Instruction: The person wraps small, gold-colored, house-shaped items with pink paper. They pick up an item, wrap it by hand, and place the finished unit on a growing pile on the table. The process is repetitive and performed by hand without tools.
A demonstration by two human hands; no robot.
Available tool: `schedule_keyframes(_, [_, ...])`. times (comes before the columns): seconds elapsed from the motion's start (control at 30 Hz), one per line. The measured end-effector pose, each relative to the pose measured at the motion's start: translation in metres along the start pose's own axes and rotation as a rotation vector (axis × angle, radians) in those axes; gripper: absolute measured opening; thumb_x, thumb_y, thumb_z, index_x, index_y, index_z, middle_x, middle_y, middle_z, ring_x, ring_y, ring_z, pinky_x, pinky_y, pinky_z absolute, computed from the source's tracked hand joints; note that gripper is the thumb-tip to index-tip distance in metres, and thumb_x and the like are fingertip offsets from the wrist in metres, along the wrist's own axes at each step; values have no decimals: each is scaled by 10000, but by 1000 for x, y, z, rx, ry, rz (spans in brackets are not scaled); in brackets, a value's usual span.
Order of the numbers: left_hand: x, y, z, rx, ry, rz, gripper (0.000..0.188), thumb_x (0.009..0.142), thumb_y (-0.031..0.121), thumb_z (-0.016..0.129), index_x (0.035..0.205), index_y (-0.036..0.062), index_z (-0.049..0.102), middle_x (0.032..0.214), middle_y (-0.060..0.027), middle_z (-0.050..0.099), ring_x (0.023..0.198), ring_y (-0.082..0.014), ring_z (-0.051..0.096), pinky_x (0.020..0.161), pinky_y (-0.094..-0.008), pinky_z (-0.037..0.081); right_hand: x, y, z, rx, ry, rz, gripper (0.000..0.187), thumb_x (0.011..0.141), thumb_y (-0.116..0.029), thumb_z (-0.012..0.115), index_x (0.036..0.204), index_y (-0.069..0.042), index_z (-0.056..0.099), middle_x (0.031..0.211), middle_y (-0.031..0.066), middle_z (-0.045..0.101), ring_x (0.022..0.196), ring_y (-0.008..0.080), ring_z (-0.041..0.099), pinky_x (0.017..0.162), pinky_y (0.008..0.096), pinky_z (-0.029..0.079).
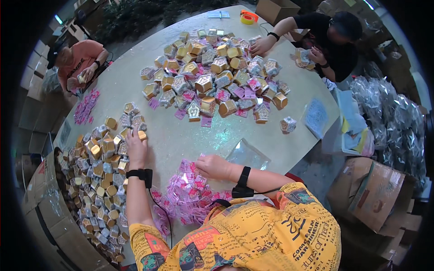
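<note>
My left hand reaches over the left side of the table, its fingers closed on a small gold box. Just beyond it lie several silver-and-gold, house-shaped boxes in clear wrapping. Fingertips pinched, my right hand is at the upper edge of a pile of pink printed tags; a bit of pink shows at the fingertips. To my left, a large cardboard carton borders a heap of wrapped gold and silver boxes. Black bands with cables circle both my wrists.
A big mound of similar boxes covers the table's middle, where a co-worker's hand reaches in. Another person sits far left beside pink tags. A clear plastic bag lies near my right forearm; cartons stand right.
</note>
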State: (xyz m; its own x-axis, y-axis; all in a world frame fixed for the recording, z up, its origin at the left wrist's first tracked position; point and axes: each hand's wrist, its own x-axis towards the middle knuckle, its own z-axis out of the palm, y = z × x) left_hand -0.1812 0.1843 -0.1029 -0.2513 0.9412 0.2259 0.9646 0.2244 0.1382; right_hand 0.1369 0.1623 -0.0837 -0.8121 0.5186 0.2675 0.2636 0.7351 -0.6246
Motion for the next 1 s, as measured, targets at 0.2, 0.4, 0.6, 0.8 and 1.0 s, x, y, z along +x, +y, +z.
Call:
schedule_keyframes(0.2, [-15,1,25,95,-143,49,199,741,64,611,935,38,575,1031,-150,490,1008,-339,507,817,-454,457,-14,4,4,65,-1,64,120,787,-139,587,813,-35,534,719,129,547,647,328,578,581,412,476])
schedule_keyframes(0.4, [-56,-19,38,182,32,133,158,786,48,521,925,12,589,1008,-194,509,997,-370,521,863,-455,454,-7,-15,-10,157,9,38,114,792,-135,584,797,-30,539,733,141,555,669,345,578,601,420,476])
schedule_keyframes(0.6, [-86,-37,36,146,-46,-93,151,799,49,523,939,31,577,1042,-198,492,984,-373,527,810,-421,484,-14,-33,-16,115,15,11,108,793,-128,573,816,-30,535,745,148,557,703,348,580,629,419,479])
schedule_keyframes(0.8, [-120,-36,24,23,-7,-355,293,761,119,603,1032,19,549,1111,-219,472,990,-388,539,826,-439,477,-28,-50,-25,111,-13,42,102,795,-126,566,814,-29,540,766,147,567,718,350,578,641,419,478])
schedule_keyframes(1.0, [-125,-19,27,-117,1,-472,370,705,170,689,1005,-16,579,1088,-280,482,1002,-414,537,851,-450,468,-43,-60,-25,59,-1,-12,102,789,-121,566,820,-25,549,764,134,575,726,342,586,663,422,477])
